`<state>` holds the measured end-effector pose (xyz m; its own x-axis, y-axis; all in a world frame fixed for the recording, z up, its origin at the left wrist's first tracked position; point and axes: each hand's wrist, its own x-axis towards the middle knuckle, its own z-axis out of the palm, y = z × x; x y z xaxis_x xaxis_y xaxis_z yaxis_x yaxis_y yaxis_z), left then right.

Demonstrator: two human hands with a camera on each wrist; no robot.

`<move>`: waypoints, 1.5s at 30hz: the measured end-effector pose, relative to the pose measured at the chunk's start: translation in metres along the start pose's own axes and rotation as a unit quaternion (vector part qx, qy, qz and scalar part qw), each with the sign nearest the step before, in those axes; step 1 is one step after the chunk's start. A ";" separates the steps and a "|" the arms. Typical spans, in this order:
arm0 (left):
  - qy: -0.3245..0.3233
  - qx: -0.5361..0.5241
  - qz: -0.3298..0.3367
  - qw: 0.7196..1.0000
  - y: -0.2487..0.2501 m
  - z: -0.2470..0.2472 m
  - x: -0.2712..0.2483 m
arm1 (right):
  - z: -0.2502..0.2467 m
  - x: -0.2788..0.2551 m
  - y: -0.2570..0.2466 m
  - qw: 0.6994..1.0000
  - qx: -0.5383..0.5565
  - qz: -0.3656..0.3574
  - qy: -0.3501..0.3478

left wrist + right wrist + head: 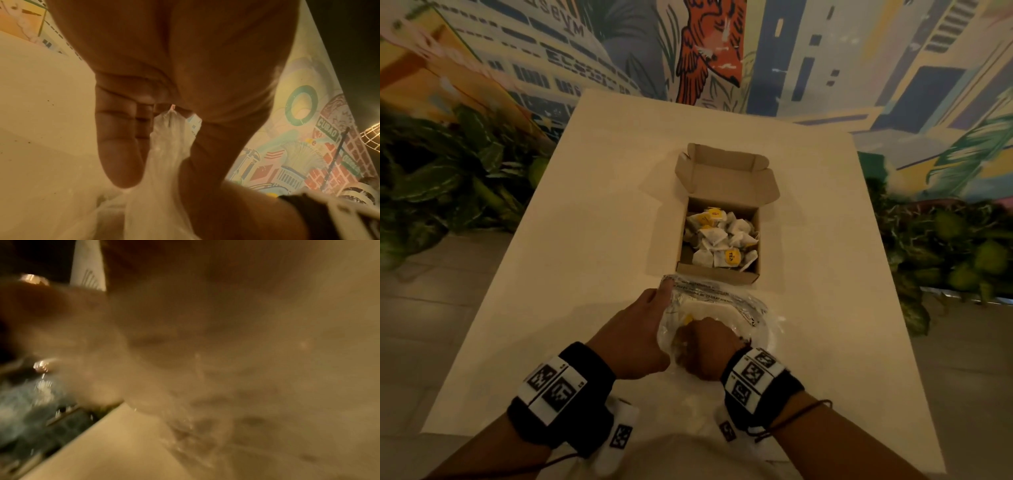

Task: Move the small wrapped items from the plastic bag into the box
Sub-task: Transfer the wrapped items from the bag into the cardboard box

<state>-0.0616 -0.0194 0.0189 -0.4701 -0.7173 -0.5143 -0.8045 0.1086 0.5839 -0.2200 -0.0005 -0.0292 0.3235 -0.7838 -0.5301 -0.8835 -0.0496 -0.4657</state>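
Small wrapped items (720, 236), white with yellow marks, heaped inside the open cardboard box (717, 275) mid-table; one yellow-marked piece visible inside the clear plastic bag (739, 301), lying just in front of the box, touching its near wall. Left hand (640, 329) pinching the bag's left edge, film bunched between thumb and fingers (121, 146) in the left wrist view. Right hand (703, 346) reaching inside the bag, fingers curled downward; grasp hidden, right wrist view blurred. All on the white table (585, 240).
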 end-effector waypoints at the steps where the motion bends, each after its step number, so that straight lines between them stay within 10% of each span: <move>1: 0.002 -0.003 -0.001 1.000 0.000 -0.001 -0.001 | 0.005 0.001 0.000 1.000 -0.005 0.001 -0.004; 45: 0.058 -0.020 -0.020 0.998 -0.020 -0.012 -0.009 | -0.009 0.011 -0.005 0.995 0.015 0.013 0.094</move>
<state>-0.0365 -0.0234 0.0195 -0.3902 -0.7955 -0.4636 -0.8064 0.0522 0.5891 -0.2152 -0.0145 -0.0264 0.2286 -0.8863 -0.4028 -0.8798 -0.0109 -0.4753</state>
